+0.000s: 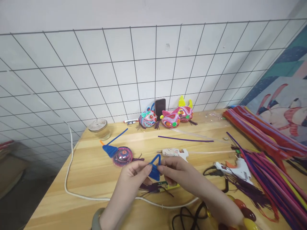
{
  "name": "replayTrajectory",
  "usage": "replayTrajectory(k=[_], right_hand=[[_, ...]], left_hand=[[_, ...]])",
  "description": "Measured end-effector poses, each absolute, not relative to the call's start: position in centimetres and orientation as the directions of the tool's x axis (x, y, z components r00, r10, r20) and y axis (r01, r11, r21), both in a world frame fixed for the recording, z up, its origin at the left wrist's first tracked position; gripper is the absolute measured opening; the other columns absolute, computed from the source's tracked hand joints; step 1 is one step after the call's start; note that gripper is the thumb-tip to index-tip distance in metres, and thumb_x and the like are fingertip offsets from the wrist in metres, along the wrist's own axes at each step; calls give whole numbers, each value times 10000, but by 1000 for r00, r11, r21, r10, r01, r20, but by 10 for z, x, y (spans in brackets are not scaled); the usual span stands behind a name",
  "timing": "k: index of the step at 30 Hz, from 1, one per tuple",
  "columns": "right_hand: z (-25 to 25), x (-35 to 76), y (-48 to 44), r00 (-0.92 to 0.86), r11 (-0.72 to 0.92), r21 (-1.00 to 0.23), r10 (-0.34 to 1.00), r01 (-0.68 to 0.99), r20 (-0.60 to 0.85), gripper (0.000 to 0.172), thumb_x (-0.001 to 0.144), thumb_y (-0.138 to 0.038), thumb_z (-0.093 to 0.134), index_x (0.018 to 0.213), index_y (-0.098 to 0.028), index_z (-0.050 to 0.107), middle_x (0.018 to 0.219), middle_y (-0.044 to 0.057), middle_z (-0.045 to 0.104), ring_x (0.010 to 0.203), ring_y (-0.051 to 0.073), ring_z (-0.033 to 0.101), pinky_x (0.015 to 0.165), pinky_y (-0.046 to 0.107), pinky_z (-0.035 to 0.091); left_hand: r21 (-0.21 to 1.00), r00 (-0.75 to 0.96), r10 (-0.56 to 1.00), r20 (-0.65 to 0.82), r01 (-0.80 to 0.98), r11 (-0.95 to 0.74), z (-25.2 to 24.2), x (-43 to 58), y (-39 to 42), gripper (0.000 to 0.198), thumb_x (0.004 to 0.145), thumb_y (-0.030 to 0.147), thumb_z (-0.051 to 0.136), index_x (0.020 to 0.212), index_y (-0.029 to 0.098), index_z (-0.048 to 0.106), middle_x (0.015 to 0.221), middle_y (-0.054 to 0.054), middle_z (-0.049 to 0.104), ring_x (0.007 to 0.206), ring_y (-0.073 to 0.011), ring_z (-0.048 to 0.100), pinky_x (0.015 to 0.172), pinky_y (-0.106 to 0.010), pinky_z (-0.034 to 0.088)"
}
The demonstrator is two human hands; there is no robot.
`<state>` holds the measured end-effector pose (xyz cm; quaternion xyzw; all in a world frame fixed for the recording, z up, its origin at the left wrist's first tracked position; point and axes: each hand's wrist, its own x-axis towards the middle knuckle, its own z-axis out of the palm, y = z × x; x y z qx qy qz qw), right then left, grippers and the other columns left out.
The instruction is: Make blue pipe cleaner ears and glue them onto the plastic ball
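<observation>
Between my two hands, above the front middle of the table, is a blue pipe cleaner (154, 173) bent into a wedge, with a thin loop standing up from it. My left hand (137, 175) pinches its left side between thumb and fingers. On the other side, my right hand (173, 169) grips the right edge the same way. To the left lies a similar blue pipe-cleaner wedge (110, 150) with an orange tip and a straight tail. It touches a round clear-domed ornament (122, 156) with pink and purple coils and a dark tassel.
Three decorated fish-like balls (170, 119) and a phone (160, 106) stand by the tiled wall. Glue guns (236, 168) (174, 153) lie centre and right, near pipe-cleaner bundles (271, 172). A glass jar (98, 128) sits back left. A white cable (69, 172) crosses the table (59, 210).
</observation>
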<state>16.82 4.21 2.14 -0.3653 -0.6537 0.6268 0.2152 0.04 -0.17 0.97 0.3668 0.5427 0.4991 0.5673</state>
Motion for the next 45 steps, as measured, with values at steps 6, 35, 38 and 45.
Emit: replayTrajectory(k=[6,35,38,45], right_hand=[[19,164,42,-608,-71,-971,769,227,-199,249,820,-352,507,652,-170,538,486,-61,437,423,71,389,420,187,283],[20,166,43,-590,-91,-966,776,244,-222,383,844,-458,443,588,-175,467,458,-54,451,410,75,416,419,189,323],[20,165,42,-610,-108,-960,752,260,-250,306,811,-424,517,646,-166,527,473,-59,458,415,73,421,419,186,319],[20,164,40,-596,-91,-959,766,270,-240,224,787,-342,551,648,-166,550,500,-71,408,419,59,358,411,185,262]], left_hand=[[938,-11,956,-292,-199,284,12,-1,-2,247,677,355,698,773,127,691,687,-60,714,501,-116,587,509,-225,474],[937,-3,951,-310,-168,305,11,-3,0,223,643,351,719,634,129,694,596,-44,701,496,-121,583,506,-220,465],[938,-7,950,-312,-164,306,11,-3,0,221,642,345,719,622,127,690,573,-37,686,485,-115,573,491,-212,459],[941,-3,949,-316,-129,313,13,-3,-1,255,629,377,720,611,126,680,555,-40,675,461,-118,570,459,-209,442]])
